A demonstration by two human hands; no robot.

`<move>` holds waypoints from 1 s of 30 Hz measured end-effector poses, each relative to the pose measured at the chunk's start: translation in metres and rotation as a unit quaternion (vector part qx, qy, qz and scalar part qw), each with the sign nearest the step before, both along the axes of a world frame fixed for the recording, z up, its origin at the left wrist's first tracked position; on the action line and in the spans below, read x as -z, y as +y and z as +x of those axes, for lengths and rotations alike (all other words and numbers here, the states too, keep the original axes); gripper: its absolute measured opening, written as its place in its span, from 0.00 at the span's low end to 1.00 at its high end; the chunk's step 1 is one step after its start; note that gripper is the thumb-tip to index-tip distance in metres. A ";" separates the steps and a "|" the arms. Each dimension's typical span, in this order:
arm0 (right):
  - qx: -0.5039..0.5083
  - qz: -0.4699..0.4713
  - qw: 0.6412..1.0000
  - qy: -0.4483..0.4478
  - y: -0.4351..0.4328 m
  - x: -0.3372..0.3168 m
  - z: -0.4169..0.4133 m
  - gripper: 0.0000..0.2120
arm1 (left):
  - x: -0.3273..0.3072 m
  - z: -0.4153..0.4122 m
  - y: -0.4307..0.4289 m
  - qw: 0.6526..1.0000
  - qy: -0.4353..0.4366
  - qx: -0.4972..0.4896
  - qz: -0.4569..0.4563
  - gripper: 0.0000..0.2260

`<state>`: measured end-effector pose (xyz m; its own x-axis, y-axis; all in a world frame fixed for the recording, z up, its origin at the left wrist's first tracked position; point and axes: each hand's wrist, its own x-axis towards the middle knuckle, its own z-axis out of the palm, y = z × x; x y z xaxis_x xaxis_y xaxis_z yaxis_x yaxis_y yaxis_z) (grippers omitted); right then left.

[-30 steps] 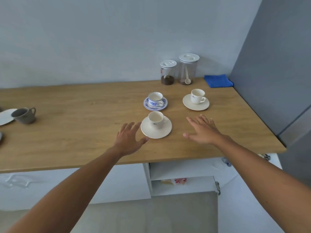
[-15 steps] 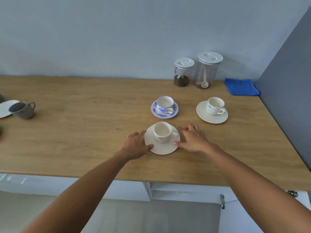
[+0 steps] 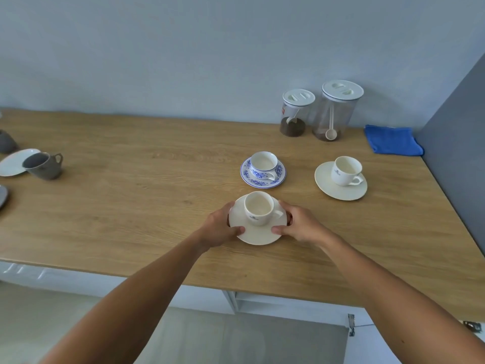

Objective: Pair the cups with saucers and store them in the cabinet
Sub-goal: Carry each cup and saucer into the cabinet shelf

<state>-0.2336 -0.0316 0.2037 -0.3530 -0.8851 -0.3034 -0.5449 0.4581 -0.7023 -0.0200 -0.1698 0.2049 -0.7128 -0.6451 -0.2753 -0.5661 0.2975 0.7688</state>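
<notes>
A cream cup (image 3: 258, 208) stands on a cream saucer (image 3: 258, 235) near the counter's front edge. My left hand (image 3: 220, 227) grips the saucer's left rim and my right hand (image 3: 298, 224) grips its right rim, thumbs on top. Behind it a blue-patterned cup (image 3: 263, 164) sits on its matching saucer (image 3: 262, 181). To the right a second cream cup (image 3: 346, 170) rests on a cream saucer (image 3: 338, 191). At the far left a grey cup (image 3: 43, 165) stands beside a white saucer (image 3: 13, 162). The open cabinet (image 3: 262, 300) shows below the counter.
Two clear jars with white lids, one (image 3: 295, 112) holding dark grounds and one (image 3: 336, 110) holding a scoop, stand at the back wall. A folded blue cloth (image 3: 392, 140) lies at the back right. A grey panel (image 3: 462, 132) bounds the wooden counter (image 3: 131, 200) on the right.
Both hands moved in from hovering above the counter and closed on the two sides of the near cream saucer. The view shifted upward and closer.
</notes>
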 end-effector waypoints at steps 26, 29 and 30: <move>0.175 -0.082 0.964 -0.181 0.176 -0.034 0.073 0.48 | -0.037 0.036 0.113 0.965 0.087 0.121 0.214 0.34; 0.169 -0.087 0.967 -0.171 0.213 -0.040 0.089 0.47 | -0.038 0.050 0.147 0.962 0.105 0.129 0.219 0.33; 0.167 -0.086 0.967 -0.169 0.223 -0.041 0.095 0.47 | -0.038 0.054 0.157 0.962 0.106 0.130 0.216 0.33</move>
